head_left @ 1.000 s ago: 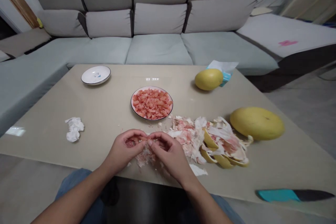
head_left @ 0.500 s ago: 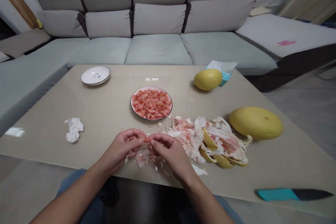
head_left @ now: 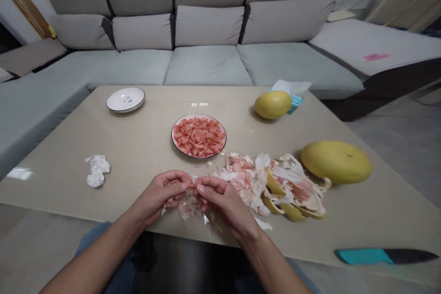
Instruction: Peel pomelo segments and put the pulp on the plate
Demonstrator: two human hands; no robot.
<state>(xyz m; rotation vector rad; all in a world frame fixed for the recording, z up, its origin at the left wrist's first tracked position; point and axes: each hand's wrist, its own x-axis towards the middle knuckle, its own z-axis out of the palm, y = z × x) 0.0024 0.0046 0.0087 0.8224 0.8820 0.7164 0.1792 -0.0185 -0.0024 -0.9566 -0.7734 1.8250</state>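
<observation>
Between the fingertips of both hands is a small piece of red pomelo flesh, mostly covered by the fingers. My left hand pinches it from the left, and my right hand pinches it from the right. Bits of pale membrane lie on the table under the hands. Just beyond them stands a dark-rimmed white plate heaped with red pomelo pulp. A pile of white and pink peelings with yellow rind pieces spreads to the right of my right hand.
Two whole yellow pomelos, one near and one farther back, rest at the right. Behind the far one is a blue tissue pack. A turquoise-handled knife lies front right. Left are a crumpled tissue and a second plate.
My fingertips have shifted very slightly around the pomelo piece, with the right hand a little farther left. The plates, fruit and peelings stay where they were.
</observation>
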